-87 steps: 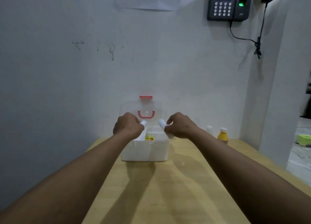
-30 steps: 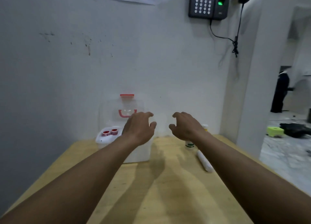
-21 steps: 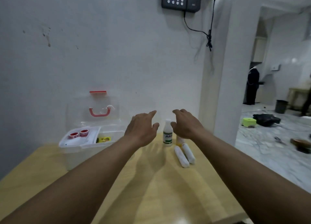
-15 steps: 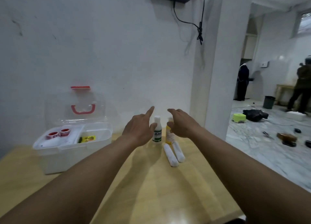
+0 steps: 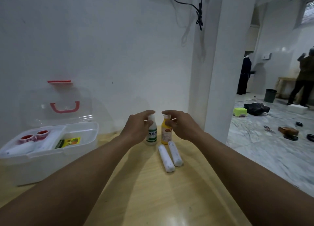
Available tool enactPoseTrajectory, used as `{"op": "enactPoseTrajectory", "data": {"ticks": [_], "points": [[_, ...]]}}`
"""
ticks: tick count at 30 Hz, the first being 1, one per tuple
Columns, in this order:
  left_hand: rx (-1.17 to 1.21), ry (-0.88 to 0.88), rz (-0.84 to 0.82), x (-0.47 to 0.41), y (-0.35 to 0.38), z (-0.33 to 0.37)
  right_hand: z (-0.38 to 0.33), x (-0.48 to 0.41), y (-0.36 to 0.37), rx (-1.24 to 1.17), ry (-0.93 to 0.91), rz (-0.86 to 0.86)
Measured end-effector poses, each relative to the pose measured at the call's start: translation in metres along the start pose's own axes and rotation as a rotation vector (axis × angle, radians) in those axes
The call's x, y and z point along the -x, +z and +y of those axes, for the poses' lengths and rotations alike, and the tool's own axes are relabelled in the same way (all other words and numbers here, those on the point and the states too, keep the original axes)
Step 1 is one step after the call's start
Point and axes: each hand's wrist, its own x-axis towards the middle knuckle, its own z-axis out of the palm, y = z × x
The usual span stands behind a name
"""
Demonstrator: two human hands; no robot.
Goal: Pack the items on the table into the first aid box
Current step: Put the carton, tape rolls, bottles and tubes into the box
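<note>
The white first aid box (image 5: pixel 79 146) stands open at the left of the wooden table (image 5: pixel 153 195), its clear lid (image 5: pixel 56 96) raised. It holds red tape rolls (image 5: pixel 25 137), a white roll (image 5: pixel 18 149) and a yellow-green packet (image 5: pixel 69 141). A white bottle with a green label (image 5: pixel 151 135) and a yellow bottle (image 5: pixel 166 134) stand upright side by side at the table's far end. My left hand (image 5: pixel 138 126) pinches the white bottle's top. My right hand (image 5: pixel 181 124) pinches the yellow bottle's cap. Two white bandage rolls (image 5: pixel 166 158) lie just in front of the bottles.
A white wall runs behind the table and a pillar (image 5: pixel 215 72) stands at its far right corner. The table's right edge drops to a marble floor. Beyond it are a green stool (image 5: pixel 239 111), scattered items and a person (image 5: pixel 304 79) standing far off.
My hands left the box, where two white rolls went in, and travelled right with my view. Open half a second ago, the fingers now close on the two bottle tops.
</note>
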Motion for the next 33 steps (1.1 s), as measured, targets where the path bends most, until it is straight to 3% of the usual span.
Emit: {"op": "enactPoseTrajectory", "data": {"ticks": [14, 33], "points": [[0.014, -0.027, 0.051, -0.004, -0.021, 0.009, -0.015, -0.003, -0.011, -0.026, -0.011, 0.035], [-0.084, -0.066, 0.152, 0.027, -0.176, 0.032, -0.145, -0.010, -0.032, -0.109, -0.138, 0.075]]}}
